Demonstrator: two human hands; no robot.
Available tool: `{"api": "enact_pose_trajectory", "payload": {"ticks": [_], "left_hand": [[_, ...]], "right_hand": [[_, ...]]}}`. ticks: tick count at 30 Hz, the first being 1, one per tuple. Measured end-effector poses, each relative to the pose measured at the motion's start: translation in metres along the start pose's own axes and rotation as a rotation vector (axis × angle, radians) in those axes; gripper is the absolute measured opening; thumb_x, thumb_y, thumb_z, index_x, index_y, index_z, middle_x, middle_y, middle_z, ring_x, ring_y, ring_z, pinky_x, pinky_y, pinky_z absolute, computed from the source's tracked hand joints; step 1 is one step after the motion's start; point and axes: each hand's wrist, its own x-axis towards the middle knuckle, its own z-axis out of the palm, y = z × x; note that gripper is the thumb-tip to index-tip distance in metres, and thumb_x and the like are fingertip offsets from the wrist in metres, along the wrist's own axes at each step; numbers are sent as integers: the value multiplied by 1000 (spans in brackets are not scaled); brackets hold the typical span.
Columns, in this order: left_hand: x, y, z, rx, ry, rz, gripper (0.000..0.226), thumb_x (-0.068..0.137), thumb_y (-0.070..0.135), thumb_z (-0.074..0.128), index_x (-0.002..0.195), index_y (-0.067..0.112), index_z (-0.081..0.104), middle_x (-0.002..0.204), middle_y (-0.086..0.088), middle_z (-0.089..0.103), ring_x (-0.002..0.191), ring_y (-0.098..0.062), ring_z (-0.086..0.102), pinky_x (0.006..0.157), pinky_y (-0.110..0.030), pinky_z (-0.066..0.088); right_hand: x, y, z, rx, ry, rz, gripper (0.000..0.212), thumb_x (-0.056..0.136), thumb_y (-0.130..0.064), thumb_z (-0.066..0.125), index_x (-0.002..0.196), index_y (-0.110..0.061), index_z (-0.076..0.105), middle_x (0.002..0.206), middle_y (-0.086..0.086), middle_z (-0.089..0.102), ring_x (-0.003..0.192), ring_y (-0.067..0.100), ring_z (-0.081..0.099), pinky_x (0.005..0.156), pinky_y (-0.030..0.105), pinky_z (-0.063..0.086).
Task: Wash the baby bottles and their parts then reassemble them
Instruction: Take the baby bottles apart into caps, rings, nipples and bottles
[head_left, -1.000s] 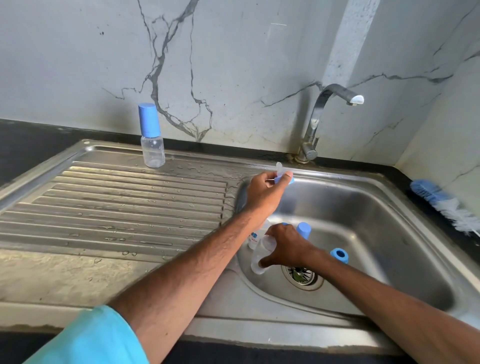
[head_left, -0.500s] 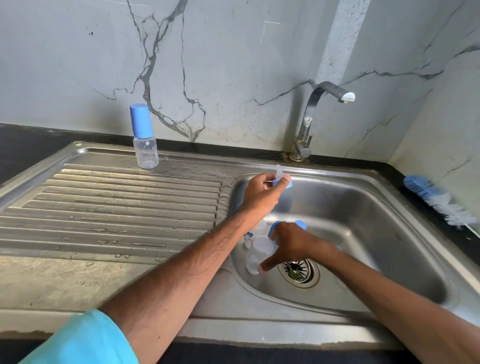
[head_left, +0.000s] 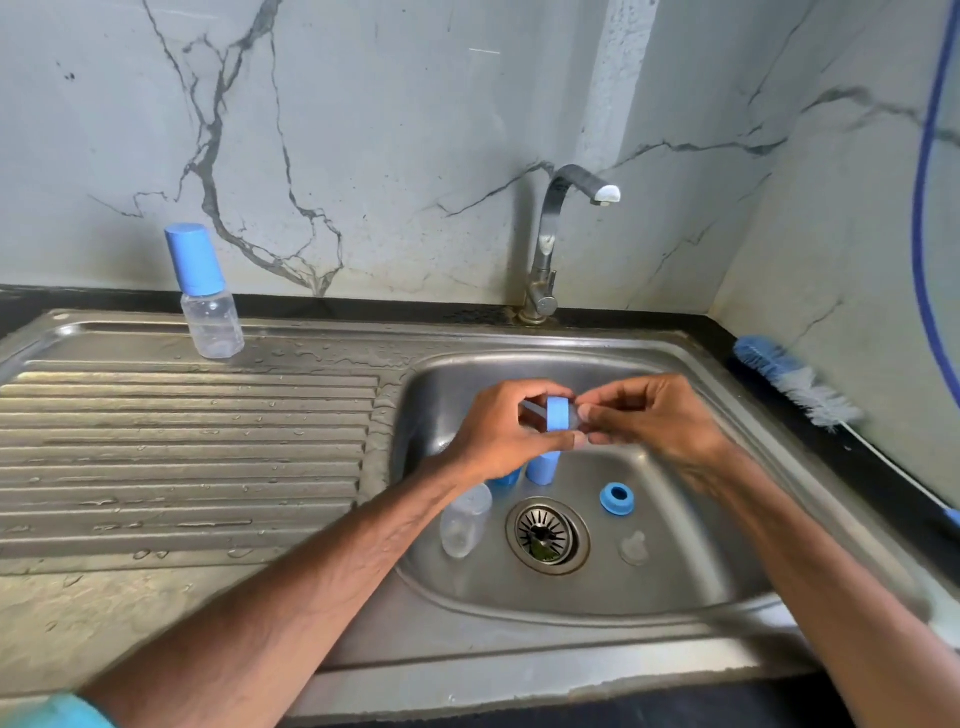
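Observation:
Over the sink basin (head_left: 727, 561) my left hand (head_left: 498, 431) pinches a blue screw ring (head_left: 558, 420) with a clear teat in it. My right hand (head_left: 654, 421) meets it from the right, its fingertips on the teat side of the ring. Below, in the basin, a clear bottle body (head_left: 465, 519) lies on its side left of the drain (head_left: 548, 535). A blue cap (head_left: 543, 467) stands behind the drain, a second blue ring (head_left: 617, 499) lies to the right, and a clear teat (head_left: 634, 548) rests further forward. An assembled bottle with blue cap (head_left: 205, 291) stands at the back of the drainboard.
The tap (head_left: 558, 234) rises behind the basin, with no water running. A blue and white bottle brush (head_left: 795, 382) lies on the dark counter at the right. The wet ribbed drainboard (head_left: 182, 457) spreads to the left. A blue hose (head_left: 930, 208) hangs at the right edge.
My right hand let go of the clear bottle body in the basin and rose to the ring in my left hand. My left hand shifted right, over the basin.

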Motion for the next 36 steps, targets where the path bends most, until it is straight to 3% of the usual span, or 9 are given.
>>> {"api": "enact_pose_trajectory", "payload": {"ticks": [6, 8, 12, 17, 21, 25, 29, 33, 36], "left_hand": [[-1, 11, 1, -374, -91, -136, 48, 89, 9, 80, 134, 9, 65, 107, -8, 78, 80, -17, 76, 73, -27, 61], [-1, 7, 4, -374, -109, -150, 41, 92, 10, 76, 131, 6, 65, 99, -4, 79, 82, -21, 75, 73, -31, 63], [-4, 7, 4, -353, -187, -148, 24, 98, 12, 68, 121, 6, 69, 102, -29, 73, 81, -20, 72, 77, -29, 63], [-10, -1, 3, -368, -222, -187, 31, 100, 18, 67, 125, 0, 68, 108, -19, 77, 102, -29, 75, 95, -39, 60], [-10, 8, 8, -476, -100, -216, 31, 97, 13, 70, 126, 1, 68, 111, -19, 76, 104, -28, 75, 86, -28, 61], [-7, 8, 16, -343, 7, -191, 34, 90, 23, 81, 121, 12, 72, 98, -7, 80, 84, -26, 78, 82, -35, 64], [-11, 8, 22, -126, 124, -103, 49, 84, 37, 85, 125, 17, 71, 85, 1, 78, 58, -18, 72, 75, -40, 63], [-16, 11, 23, 13, 130, 17, 30, 88, 44, 78, 101, 18, 69, 73, -15, 66, 46, -20, 58, 59, -44, 54], [-16, 13, 22, 59, 111, 69, 26, 89, 46, 75, 97, 29, 58, 73, -20, 62, 50, -13, 44, 59, -45, 49]], "right_hand": [[-10, 5, -12, 185, -3, 19, 32, 78, 1, 81, 109, 4, 76, 100, 22, 78, 86, 29, 77, 80, 30, 64], [-12, 8, -8, 103, 16, -26, 27, 79, 1, 82, 106, 3, 78, 96, 20, 79, 84, 29, 77, 79, 29, 64], [-8, 12, 2, -92, 75, -111, 16, 82, -1, 84, 97, 1, 81, 86, 14, 80, 78, 25, 78, 75, 29, 64], [-10, 16, 21, -302, 156, -219, 8, 80, -6, 88, 86, -8, 83, 72, 1, 78, 66, 16, 77, 68, 28, 64], [-10, 14, 24, -205, 258, -167, 10, 82, -6, 86, 91, -7, 83, 74, 3, 79, 67, 18, 78, 68, 26, 64], [-10, 11, 13, 14, 129, 9, 16, 89, -3, 79, 105, -3, 80, 91, 13, 80, 85, 25, 79, 79, 29, 64], [-8, 11, 15, 134, 99, 102, 16, 92, 6, 72, 107, 3, 77, 96, 19, 79, 88, 28, 78, 79, 29, 64], [-9, 9, 22, 204, 46, 149, 18, 94, 9, 66, 106, 3, 77, 100, 19, 79, 97, 29, 78, 81, 28, 64], [-8, 8, 18, 291, -45, 230, 23, 97, 10, 59, 114, 6, 73, 107, 21, 78, 105, 32, 76, 90, 34, 62]]}}
